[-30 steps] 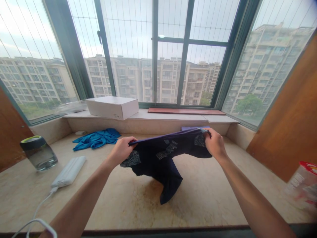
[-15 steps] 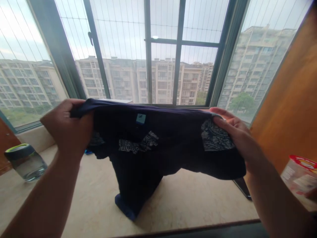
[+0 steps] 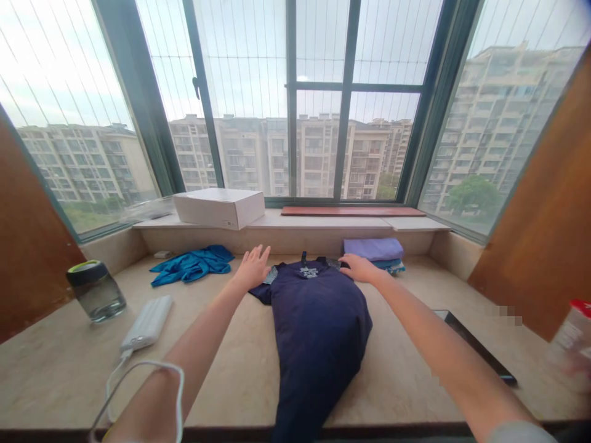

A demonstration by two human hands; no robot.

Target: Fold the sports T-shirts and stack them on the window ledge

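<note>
A navy short-sleeved shirt (image 3: 318,326) with grey patterned patches lies on the stone ledge. Its neck end points toward the window, and its lower part narrows in folds to the front edge. At the left shoulder patch is my left hand (image 3: 253,268), fingers spread and palm down, not gripping. My right hand (image 3: 361,268) rests at the opposite shoulder, its fingers stretched loosely over the patterned patch. Any contact beneath those fingertips is hidden. Just behind the right hand sits a folded lilac cloth (image 3: 373,248) on top of blue fabric.
A crumpled blue cloth (image 3: 194,264), a water bottle (image 3: 96,292) and a white power bank (image 3: 146,323) with a cable (image 3: 179,394) are on the left. A white box (image 3: 219,207) stands on the sill. To the right are a dark tablet-like device (image 3: 478,347) and a red-lidded container (image 3: 570,338).
The shirt, held up stretched between both hands before, now lies on the ledge. Both hands have moved forward and closer together, and their grip has loosened.
</note>
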